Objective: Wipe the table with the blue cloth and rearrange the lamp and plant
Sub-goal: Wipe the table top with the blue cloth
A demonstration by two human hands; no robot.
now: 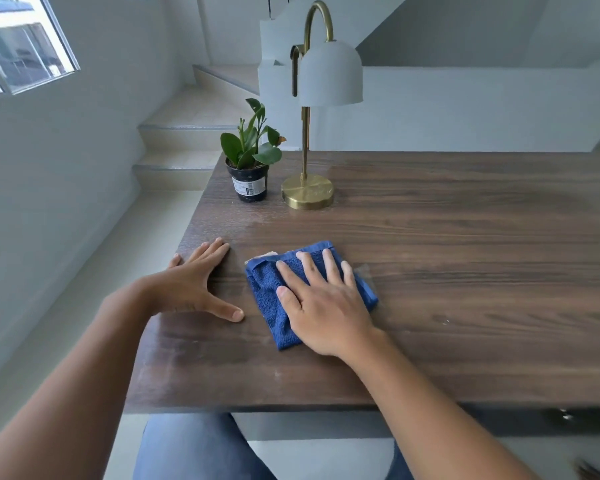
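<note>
A folded blue cloth (267, 292) lies flat on the dark wooden table (465, 271), near its front left. My right hand (323, 306) rests palm-down on the cloth with fingers spread, pressing it to the wood. My left hand (194, 282) lies flat on the bare table just left of the cloth, fingers apart, holding nothing. At the far left corner stands a small green plant (252, 147) in a black pot. Right beside it is the lamp (309, 192), with a round brass base, brass stem and white dome shade.
The table's left edge runs close to my left hand, and its front edge is just before my legs. Pale steps (184, 133) rise behind the table's left corner. A white wall and a window (18, 46) are on the left.
</note>
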